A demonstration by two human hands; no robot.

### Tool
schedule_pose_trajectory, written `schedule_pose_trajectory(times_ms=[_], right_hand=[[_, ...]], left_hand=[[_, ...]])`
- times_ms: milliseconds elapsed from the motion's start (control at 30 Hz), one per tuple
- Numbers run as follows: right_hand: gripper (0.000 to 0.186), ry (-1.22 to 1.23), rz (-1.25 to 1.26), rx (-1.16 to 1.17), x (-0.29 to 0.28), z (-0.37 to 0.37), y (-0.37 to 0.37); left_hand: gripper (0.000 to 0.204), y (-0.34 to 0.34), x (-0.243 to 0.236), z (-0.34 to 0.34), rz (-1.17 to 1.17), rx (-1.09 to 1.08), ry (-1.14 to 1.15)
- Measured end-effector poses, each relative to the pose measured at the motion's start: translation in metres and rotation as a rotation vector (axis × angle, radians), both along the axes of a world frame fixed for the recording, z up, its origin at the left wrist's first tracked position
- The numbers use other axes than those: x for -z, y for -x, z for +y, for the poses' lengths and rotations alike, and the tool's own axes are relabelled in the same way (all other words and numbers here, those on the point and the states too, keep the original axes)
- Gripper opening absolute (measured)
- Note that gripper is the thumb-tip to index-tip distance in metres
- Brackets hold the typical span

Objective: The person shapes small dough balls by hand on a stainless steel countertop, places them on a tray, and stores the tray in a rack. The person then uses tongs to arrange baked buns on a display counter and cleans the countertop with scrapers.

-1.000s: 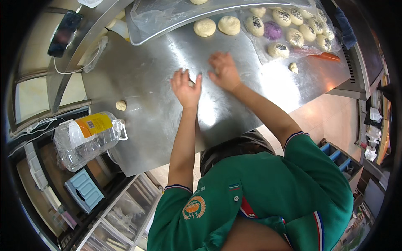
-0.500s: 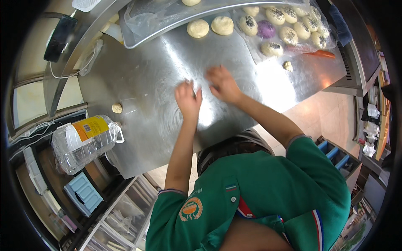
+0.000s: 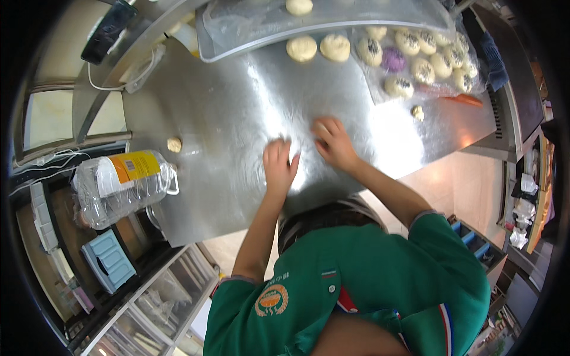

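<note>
Near the middle of the steel table (image 3: 214, 118), my left hand (image 3: 279, 161) has its fingers slightly bent and its thumb apart. My right hand (image 3: 334, 144) is a little farther right and forward, fingers curved and apart. Both are low over the shiny surface; whether anything lies beneath the fingertips I cannot make out. Two plain dough rounds (image 3: 301, 48) lie beyond them. A small dough piece (image 3: 174, 144) lies to the left, another scrap (image 3: 418, 113) to the right. Seeded dough balls (image 3: 423, 71) and a purple one (image 3: 393, 58) sit on plastic at back right.
A large plastic jug (image 3: 126, 188) lies at the table's left end. A metal tray (image 3: 255, 37) holding another round spans the back. An orange-handled tool (image 3: 466, 99) is at the right. A phone (image 3: 108, 31) with a cable is upper left, drawer units (image 3: 166, 296) lower left.
Both hands have moved steadily nearer my body over the last second, sliding down toward the table's front edge. The dough pieces around them lie in the same places on the table.
</note>
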State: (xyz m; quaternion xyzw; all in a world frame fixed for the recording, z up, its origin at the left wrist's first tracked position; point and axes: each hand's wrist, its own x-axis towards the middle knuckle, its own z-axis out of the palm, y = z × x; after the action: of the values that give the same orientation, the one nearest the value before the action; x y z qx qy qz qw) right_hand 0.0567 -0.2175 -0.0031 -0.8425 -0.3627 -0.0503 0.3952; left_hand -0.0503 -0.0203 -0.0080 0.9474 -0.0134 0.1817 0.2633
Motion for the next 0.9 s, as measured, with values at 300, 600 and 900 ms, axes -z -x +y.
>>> schedule_pose_trajectory(times_ms=[300,600,900], right_hand=[[0.041,-0.03,-0.082,0.336,-0.012,0.038,-0.048],[0.033,-0.118,0.101,0.099,-0.047,-0.018,0.0],[0.031,-0.251,-0.094,0.07,-0.152,0.01,0.004]], left_hand=[[0.041,-0.056,0.01,0.018,-0.162,-0.23,0.025],[0.034,-0.033,-0.063,0.022,0.004,-0.239,1.943],[0.036,-0.042,-0.179,-0.011,0.001,0.13,2.041]])
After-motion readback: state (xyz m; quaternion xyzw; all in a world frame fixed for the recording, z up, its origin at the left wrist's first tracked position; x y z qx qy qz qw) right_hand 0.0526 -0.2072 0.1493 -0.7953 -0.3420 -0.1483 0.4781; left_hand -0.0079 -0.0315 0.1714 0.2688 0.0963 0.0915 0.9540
